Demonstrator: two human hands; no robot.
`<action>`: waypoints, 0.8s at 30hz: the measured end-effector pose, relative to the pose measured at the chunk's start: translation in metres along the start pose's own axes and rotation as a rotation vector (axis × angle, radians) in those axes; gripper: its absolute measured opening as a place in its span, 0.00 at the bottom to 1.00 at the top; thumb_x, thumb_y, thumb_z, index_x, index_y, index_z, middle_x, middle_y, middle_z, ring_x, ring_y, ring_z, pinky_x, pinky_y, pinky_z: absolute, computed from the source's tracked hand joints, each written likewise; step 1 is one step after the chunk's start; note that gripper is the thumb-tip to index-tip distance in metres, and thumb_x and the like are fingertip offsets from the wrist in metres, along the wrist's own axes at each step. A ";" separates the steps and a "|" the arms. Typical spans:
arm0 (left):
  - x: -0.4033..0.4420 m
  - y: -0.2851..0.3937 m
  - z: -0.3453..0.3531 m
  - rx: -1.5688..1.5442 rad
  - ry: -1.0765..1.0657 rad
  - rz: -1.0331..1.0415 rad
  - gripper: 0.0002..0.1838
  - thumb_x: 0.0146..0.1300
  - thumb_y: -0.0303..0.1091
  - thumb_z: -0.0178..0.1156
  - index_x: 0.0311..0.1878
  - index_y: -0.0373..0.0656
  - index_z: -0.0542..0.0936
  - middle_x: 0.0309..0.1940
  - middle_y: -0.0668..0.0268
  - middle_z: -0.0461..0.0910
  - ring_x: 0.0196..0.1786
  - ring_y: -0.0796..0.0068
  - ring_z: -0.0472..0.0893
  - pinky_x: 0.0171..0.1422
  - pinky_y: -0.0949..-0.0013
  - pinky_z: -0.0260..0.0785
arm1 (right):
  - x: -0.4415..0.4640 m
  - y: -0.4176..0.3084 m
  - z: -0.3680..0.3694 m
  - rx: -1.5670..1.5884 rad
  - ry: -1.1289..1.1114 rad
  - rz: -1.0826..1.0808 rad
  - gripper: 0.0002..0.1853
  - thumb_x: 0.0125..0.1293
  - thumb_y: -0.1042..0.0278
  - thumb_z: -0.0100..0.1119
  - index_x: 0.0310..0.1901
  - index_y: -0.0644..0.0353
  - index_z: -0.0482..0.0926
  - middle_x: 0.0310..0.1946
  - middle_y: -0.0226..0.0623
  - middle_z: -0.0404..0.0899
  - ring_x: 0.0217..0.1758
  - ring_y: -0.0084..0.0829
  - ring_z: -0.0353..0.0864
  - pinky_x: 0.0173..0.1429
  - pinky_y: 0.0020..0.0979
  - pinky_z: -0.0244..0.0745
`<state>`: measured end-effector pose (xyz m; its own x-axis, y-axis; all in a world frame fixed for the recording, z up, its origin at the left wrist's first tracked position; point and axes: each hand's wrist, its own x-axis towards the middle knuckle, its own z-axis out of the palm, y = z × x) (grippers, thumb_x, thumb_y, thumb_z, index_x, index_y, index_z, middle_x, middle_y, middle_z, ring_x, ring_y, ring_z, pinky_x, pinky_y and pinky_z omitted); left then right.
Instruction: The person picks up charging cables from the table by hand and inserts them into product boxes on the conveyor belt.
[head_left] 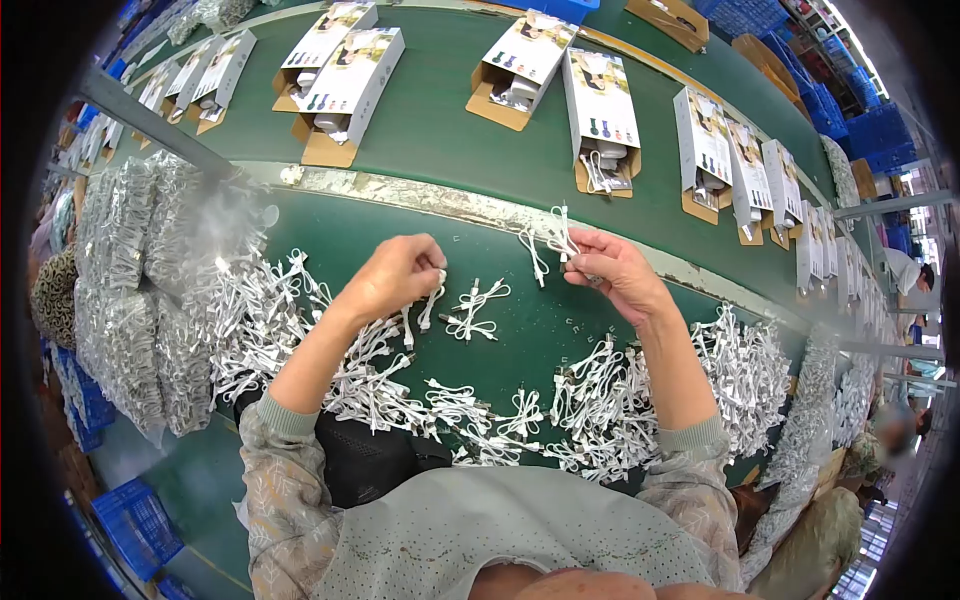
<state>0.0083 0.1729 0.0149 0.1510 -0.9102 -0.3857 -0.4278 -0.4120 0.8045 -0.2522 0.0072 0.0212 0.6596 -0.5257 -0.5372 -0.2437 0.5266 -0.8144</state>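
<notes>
**Two bare hands pinch small white cable bundles above a green worktop**

Nearest the wearer, heaps of looped white cables [610, 410] cover the near part of the green worktop [510, 355]. Each bundle looks light and soft along its length, with stiffer plug ends; the loops seem likely to snag on one another. The folded middle looks the surest place to take hold, sparing the plugs. A few loose bundles [475, 312] lie apart, between the heaps and the hands.

Both forearms reach forward, elbows spread, hands well apart. The left hand [385, 280] is turned inward, fingers curled, its grip closed on the top of a hanging bundle [431, 303]. The right hand [622, 275] points inward, its grip closed, thumb against fingers, on an upright bundle [562, 236]. Another bundle [537, 258] is just beside it; whether it is held too is unclear.

Beyond runs a scuffed pale ledge [400, 196], then open printed cartons [356, 85] with white items inside.
</notes>
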 end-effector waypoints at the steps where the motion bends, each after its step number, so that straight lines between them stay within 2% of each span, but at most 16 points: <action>1: 0.000 -0.001 -0.004 -0.152 -0.009 -0.040 0.10 0.61 0.26 0.61 0.44 0.32 0.78 0.29 0.68 0.79 0.29 0.84 0.77 0.33 0.78 0.72 | 0.004 0.011 -0.005 -0.148 0.024 -0.006 0.16 0.61 0.77 0.59 0.52 0.68 0.76 0.43 0.34 0.79 0.39 0.20 0.79 0.47 0.21 0.76; 2: 0.001 -0.001 -0.006 -0.245 -0.002 -0.082 0.11 0.61 0.27 0.61 0.45 0.32 0.78 0.29 0.68 0.80 0.29 0.84 0.78 0.33 0.78 0.72 | 0.006 0.018 -0.008 -0.296 0.048 -0.014 0.15 0.61 0.77 0.59 0.51 0.67 0.77 0.44 0.35 0.79 0.40 0.20 0.79 0.48 0.21 0.76; 3: 0.000 0.000 -0.007 -0.337 0.003 -0.127 0.12 0.62 0.27 0.60 0.47 0.33 0.78 0.30 0.68 0.80 0.30 0.84 0.78 0.33 0.79 0.73 | 0.000 0.020 -0.003 -0.718 0.118 -0.214 0.11 0.62 0.77 0.59 0.47 0.64 0.80 0.43 0.35 0.79 0.41 0.21 0.80 0.49 0.22 0.76; 4: 0.000 0.000 -0.010 -0.429 0.008 -0.172 0.13 0.63 0.28 0.60 0.49 0.33 0.78 0.31 0.67 0.80 0.30 0.84 0.78 0.34 0.79 0.73 | -0.007 0.017 0.003 -0.831 0.158 -0.384 0.13 0.63 0.76 0.57 0.49 0.62 0.79 0.41 0.36 0.80 0.39 0.23 0.80 0.46 0.25 0.75; 6: 0.000 -0.002 -0.013 -0.477 0.048 -0.164 0.13 0.64 0.29 0.59 0.50 0.34 0.79 0.33 0.66 0.81 0.32 0.82 0.80 0.37 0.78 0.75 | -0.016 -0.005 0.007 -0.250 -0.084 -0.104 0.13 0.64 0.76 0.56 0.51 0.65 0.76 0.44 0.37 0.80 0.38 0.24 0.82 0.46 0.24 0.76; 9: 0.001 -0.006 -0.017 -0.603 0.101 -0.126 0.12 0.65 0.28 0.58 0.49 0.33 0.78 0.35 0.64 0.81 0.36 0.78 0.82 0.42 0.77 0.76 | -0.015 -0.014 0.005 -0.282 -0.016 0.077 0.16 0.66 0.75 0.56 0.55 0.67 0.72 0.47 0.39 0.78 0.40 0.26 0.82 0.47 0.21 0.79; 12: 0.004 -0.008 -0.019 -0.770 0.215 -0.117 0.11 0.65 0.29 0.58 0.48 0.33 0.77 0.36 0.63 0.81 0.38 0.76 0.83 0.45 0.76 0.77 | 0.000 -0.027 -0.024 0.187 -0.134 0.000 0.17 0.68 0.73 0.56 0.55 0.70 0.70 0.46 0.39 0.78 0.42 0.27 0.83 0.48 0.21 0.81; 13: 0.005 -0.007 -0.020 -0.802 0.263 -0.092 0.10 0.66 0.29 0.57 0.47 0.34 0.75 0.37 0.63 0.81 0.41 0.74 0.83 0.47 0.75 0.78 | 0.010 -0.026 -0.028 0.464 -0.051 -0.031 0.18 0.67 0.78 0.55 0.56 0.73 0.67 0.49 0.43 0.75 0.50 0.33 0.80 0.55 0.26 0.81; 16: 0.016 -0.016 -0.017 -0.826 0.451 0.040 0.10 0.66 0.29 0.57 0.46 0.33 0.74 0.38 0.62 0.80 0.41 0.73 0.83 0.48 0.74 0.77 | 0.043 -0.027 -0.018 0.844 0.046 -0.045 0.17 0.65 0.85 0.52 0.55 0.78 0.64 0.55 0.47 0.69 0.59 0.41 0.75 0.64 0.32 0.76; 17: 0.019 -0.016 -0.016 -0.809 0.493 0.077 0.09 0.66 0.27 0.56 0.46 0.32 0.73 0.39 0.61 0.81 0.42 0.72 0.83 0.49 0.74 0.77 | 0.058 -0.026 -0.016 1.020 0.143 -0.100 0.19 0.63 0.91 0.48 0.56 0.80 0.61 0.60 0.51 0.63 0.63 0.47 0.70 0.71 0.36 0.69; 20: 0.032 -0.016 -0.013 -0.662 0.652 0.169 0.09 0.67 0.25 0.54 0.47 0.31 0.72 0.40 0.59 0.81 0.44 0.71 0.83 0.50 0.73 0.76 | 0.125 -0.009 -0.032 1.248 0.180 -0.180 0.17 0.63 0.92 0.44 0.54 0.83 0.61 0.59 0.52 0.65 0.61 0.49 0.72 0.70 0.39 0.71; 21: 0.035 -0.012 -0.013 -0.630 0.680 0.175 0.09 0.67 0.24 0.52 0.48 0.30 0.71 0.40 0.58 0.82 0.44 0.74 0.83 0.52 0.74 0.75 | 0.148 -0.004 -0.041 1.373 0.184 -0.158 0.16 0.63 0.92 0.44 0.54 0.81 0.62 0.58 0.52 0.67 0.59 0.49 0.73 0.68 0.40 0.72; 24: 0.047 -0.014 -0.009 -0.520 0.720 0.180 0.09 0.66 0.23 0.52 0.48 0.30 0.71 0.38 0.60 0.82 0.43 0.78 0.82 0.48 0.77 0.74 | 0.209 0.002 -0.070 1.659 0.200 -0.134 0.16 0.64 0.92 0.43 0.53 0.76 0.67 0.54 0.50 0.71 0.56 0.49 0.76 0.63 0.43 0.77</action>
<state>0.0299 0.1353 -0.0105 0.7162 -0.6979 0.0011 -0.0690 -0.0692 0.9952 -0.1648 -0.1487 -0.1086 0.4854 -0.6248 -0.6116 0.8527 0.4927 0.1734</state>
